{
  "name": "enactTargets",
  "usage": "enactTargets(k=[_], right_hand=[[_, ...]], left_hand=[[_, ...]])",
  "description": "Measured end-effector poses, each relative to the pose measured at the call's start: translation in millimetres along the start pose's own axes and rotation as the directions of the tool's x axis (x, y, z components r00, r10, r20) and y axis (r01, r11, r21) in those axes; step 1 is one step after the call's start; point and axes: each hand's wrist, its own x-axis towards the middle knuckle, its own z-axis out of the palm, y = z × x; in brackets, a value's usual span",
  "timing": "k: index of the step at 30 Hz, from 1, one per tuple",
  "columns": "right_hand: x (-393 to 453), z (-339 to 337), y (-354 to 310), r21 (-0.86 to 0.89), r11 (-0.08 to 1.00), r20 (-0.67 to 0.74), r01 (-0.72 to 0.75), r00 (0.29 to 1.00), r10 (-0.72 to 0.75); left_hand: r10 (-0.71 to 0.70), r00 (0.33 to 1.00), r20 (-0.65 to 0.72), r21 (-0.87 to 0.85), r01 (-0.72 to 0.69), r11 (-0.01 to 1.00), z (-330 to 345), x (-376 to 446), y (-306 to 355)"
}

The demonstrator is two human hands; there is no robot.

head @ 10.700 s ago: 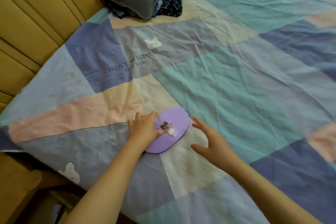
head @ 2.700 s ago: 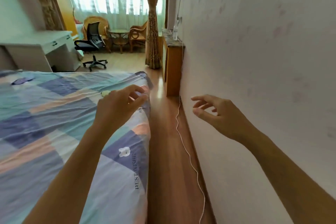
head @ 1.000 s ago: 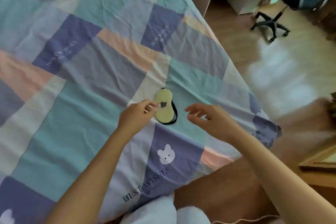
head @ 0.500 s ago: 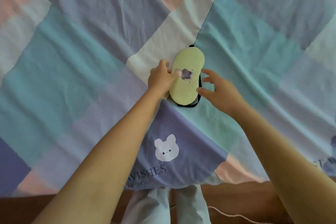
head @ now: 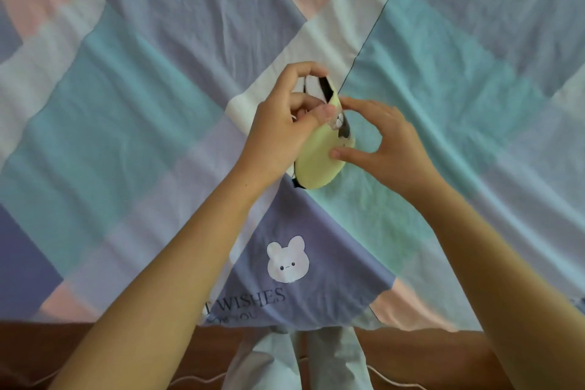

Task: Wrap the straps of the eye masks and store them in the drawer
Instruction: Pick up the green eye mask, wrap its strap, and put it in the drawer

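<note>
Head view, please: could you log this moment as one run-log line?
stage: strap wrapping | yellow eye mask: lifted off bedspread | left hand: gripping mask | right hand: fingertips on mask | drawer: not in view

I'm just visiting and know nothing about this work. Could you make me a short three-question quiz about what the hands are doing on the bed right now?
1. True or false: the yellow eye mask lies flat and untouched on the bedspread.
2. Which hand grips the mask's upper end, where the black strap shows? A. left hand B. right hand
3. Fill in: the white figure printed on the purple patch near the bed's edge is a ____ face.

Key: 1 false, both hands hold it; 2 A; 3 bear.
</note>
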Motion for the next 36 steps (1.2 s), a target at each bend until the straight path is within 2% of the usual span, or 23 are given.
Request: enactTargets(k=[4,6,8,10,12,14,16,17,20,23,25,29,30,31,33,35,36], right_hand=[[0,0,-11,0.072,0.997,-0.063,0.011,0.998,-0.006],[-1,1,-12,0.119,0.993,-0.032,-0.007,0.999,0.011],[-1,1,-12,0.187,0.982,0.042,-0.022,0.999,0.014],[-2,-1,-15,0.254,0.966,0.063,-0.043,0.998,0.028],[-1,0,-15,0.363,0.926,-0.014,-0.103,0.993,0.117],[-5,5,-15,0.598,0.784,-0.106,-0.168,0.953,0.285],[-13,14,-12,0.762,0.605,-0.075,-0.230,0.897,0.436],[-20,21,-11,0.766,0.580,-0.028,-0.276,0.888,0.459],[-39,45,-13,0.735,0.586,0.077,-0.341,0.901,0.428],[-41,59,-18,0.729,0.599,0.041,-0.332,0.894,0.445],[-38,62,-22,0.702,0.638,0.015,-0.317,0.902,0.432],[-36,56,-27,0.734,0.592,0.064,-0.333,0.901,0.428],[-36,52,-27,0.787,0.528,0.073,-0.320,0.897,0.436],[-36,48,-27,0.873,0.381,0.111,-0.305,0.884,0.455],[-36,38,-28,0.978,0.001,0.184,-0.207,0.873,0.452],[-36,34,-25,0.942,-0.334,0.173,-0.030,0.897,0.407],[-35,32,-25,0.897,-0.441,0.157,0.038,0.904,0.398]], left_hand=[[-0.024,0.999,-0.035,-0.025,0.023,0.999,-3,-1,6],[0.022,0.997,-0.074,0.074,-0.017,0.997,-6,-1,3],[0.049,0.999,0.004,0.258,-0.049,0.965,-12,0,0],[-0.104,0.979,0.177,0.326,0.041,0.944,-17,1,-3],[-0.253,0.933,0.258,0.254,0.187,0.949,-17,1,-7],[-0.258,0.950,0.179,0.141,0.235,0.962,-15,0,-11],[-0.240,0.969,0.066,-0.035,0.242,0.970,-12,-1,-14],[-0.245,0.969,0.023,-0.136,0.245,0.960,-12,-1,-17],[-0.310,0.949,-0.063,-0.364,0.267,0.892,-6,-2,-24],[-0.413,0.907,-0.081,-0.524,0.314,0.792,1,-2,-30],[-0.467,0.881,-0.070,-0.605,0.335,0.722,3,-3,-33],[-0.551,0.825,-0.127,-0.685,0.329,0.650,-1,-3,-40],[-0.578,0.799,-0.167,-0.715,0.306,0.628,-5,-2,-42],[-0.606,0.768,-0.206,-0.744,0.279,0.607,-11,-2,-45],[-0.647,0.721,-0.245,-0.777,0.253,0.576,-20,-2,-50],[-0.658,0.720,-0.218,-0.788,0.269,0.554,-21,-7,-53],[-0.652,0.734,-0.193,-0.789,0.278,0.547,-19,-11,-53]])
